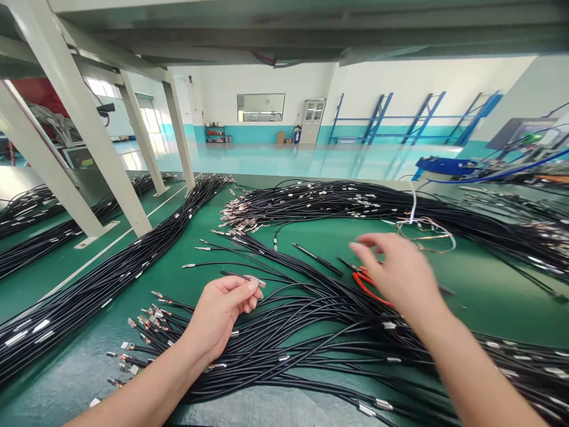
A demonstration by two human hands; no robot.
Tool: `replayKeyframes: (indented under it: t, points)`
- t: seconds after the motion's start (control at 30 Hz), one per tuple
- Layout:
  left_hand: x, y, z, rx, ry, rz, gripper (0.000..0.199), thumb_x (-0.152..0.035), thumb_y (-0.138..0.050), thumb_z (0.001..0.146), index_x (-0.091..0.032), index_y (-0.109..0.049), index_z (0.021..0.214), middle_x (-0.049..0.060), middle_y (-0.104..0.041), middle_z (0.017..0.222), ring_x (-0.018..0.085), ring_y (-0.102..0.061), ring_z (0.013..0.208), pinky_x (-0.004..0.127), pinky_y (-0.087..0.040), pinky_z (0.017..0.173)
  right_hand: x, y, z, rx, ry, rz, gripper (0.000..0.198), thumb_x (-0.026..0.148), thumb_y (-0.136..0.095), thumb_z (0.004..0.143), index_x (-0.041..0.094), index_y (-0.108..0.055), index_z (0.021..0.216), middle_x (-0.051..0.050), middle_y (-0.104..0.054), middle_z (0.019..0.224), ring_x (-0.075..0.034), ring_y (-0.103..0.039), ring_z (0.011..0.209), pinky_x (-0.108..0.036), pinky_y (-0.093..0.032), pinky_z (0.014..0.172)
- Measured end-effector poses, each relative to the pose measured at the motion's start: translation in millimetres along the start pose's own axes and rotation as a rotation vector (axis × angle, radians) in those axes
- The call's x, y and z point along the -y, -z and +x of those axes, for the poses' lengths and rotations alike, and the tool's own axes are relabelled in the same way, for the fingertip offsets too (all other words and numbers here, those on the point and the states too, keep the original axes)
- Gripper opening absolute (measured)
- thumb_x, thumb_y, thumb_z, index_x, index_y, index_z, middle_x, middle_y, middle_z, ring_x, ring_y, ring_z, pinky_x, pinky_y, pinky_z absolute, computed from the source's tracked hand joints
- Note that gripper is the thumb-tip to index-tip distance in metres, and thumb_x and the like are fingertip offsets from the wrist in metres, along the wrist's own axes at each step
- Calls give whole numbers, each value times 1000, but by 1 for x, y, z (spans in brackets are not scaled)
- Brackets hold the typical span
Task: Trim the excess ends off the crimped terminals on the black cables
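My left hand is closed, thumb against fingers, on a black cable end with a small metal terminal at the fingertips. Beneath it spreads a bundle of black cables, many tipped with metal terminals and marked with pale labels. Slightly blurred, my right hand hovers above the bundle's right part, thumb and index finger apart, with nothing seen in it. Just under and left of it lie red-handled pliers, partly hidden by the hand. A black pen rests farther left on the green mat.
The green mat carries more cable bundles at left and at the back. Pale metal posts rise at left, under a low overhead shelf. A loop of white wire lies behind the right hand, near a blue machine part.
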State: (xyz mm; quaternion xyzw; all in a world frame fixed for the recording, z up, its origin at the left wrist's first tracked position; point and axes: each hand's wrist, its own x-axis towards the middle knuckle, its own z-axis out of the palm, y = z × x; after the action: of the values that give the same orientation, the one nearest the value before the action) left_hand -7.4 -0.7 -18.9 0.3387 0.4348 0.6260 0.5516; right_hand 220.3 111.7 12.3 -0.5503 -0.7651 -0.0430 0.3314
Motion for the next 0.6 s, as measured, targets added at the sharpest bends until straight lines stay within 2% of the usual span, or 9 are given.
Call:
replayKeyframes:
  t: [0.07, 0.13, 0.2, 0.27, 0.37, 0.43, 0.5, 0.53, 0.6]
  points:
    - [1, -4, -2, 4, 8, 12, 14, -22, -64, 70, -11, -65, 63, 3, -58, 65, 7, -46, 56, 19, -35, 53, 44, 3, -15, 204, 108, 358, 19, 33, -45, 81, 20, -58, 77, -4, -62, 74, -18, -56, 68, -29, -42, 62]
    - [3, -8, -3, 5, -4, 29, 14, -22, -64, 70, -11, -65, 63, 4, -59, 65, 7, -46, 55, 19, -35, 53, 78, 1, -33, 406, 185, 549, 17, 29, -44, 82, 20, -57, 74, 0, -60, 67, -13, -53, 60, -24, -41, 57]
    - [4, -12, -5, 5, -27, 65, 13, -23, -64, 70, -11, -65, 65, 3, -59, 66, 7, -46, 55, 20, -36, 53, 95, -4, -47, 442, 190, 637, 18, 24, -43, 83, 19, -55, 71, 1, -59, 66, -12, -52, 59, -22, -39, 56]
    - [4, -14, -7, 12, -40, 149, 13, -25, -63, 71, -12, -65, 67, 3, -60, 66, 8, -47, 55, 20, -37, 52, 98, -8, -54, 421, 160, 682, 20, 20, -41, 83, 18, -53, 68, 1, -58, 65, -11, -51, 59, -22, -38, 56]
    - [-2, -15, -13, 34, -80, 488, 19, -28, -58, 74, -15, -64, 61, 1, -59, 56, 9, -46, 49, 21, -36, 48, 92, -7, -51, 420, 80, 725, 22, 20, -40, 83, 18, -51, 65, 2, -52, 59, -11, -45, 54, -21, -35, 51]
    - [-9, -13, -16, -12, -319, 773, 18, -27, -57, 75, -16, -64, 62, 1, -60, 58, 11, -50, 52, 22, -38, 50, 88, -3, -46, 446, 43, 746, 22, 21, -39, 83, 18, -49, 64, 3, -48, 56, -10, -42, 52, -20, -33, 49]
    - [-17, -10, -18, -84, -688, 982, 10, -24, -59, 74, -19, -66, 77, 3, -64, 74, 15, -55, 69, 26, -43, 63, 87, 2, -43, 491, 47, 760, 22, 21, -40, 83, 18, -48, 63, 4, -47, 56, -10, -41, 53, -21, -32, 49]
    - [-19, -7, -17, -87, -844, 1054, 14, -22, -60, 74, -21, -66, 86, 4, -64, 84, 17, -55, 78, 29, -43, 71, 87, 3, -42, 515, 56, 765, 22, 21, -40, 83, 18, -48, 63, 4, -47, 57, -11, -42, 54, -21, -32, 50]
    - [-21, -4, -14, 6, -992, 1162, 24, -19, -60, 75, -23, -63, 98, 5, -62, 95, 19, -52, 89, 33, -41, 80, 87, 5, -42, 555, 78, 776, 22, 21, -39, 83, 18, -48, 63, 3, -47, 58, -11, -43, 56, -21, -33, 53]
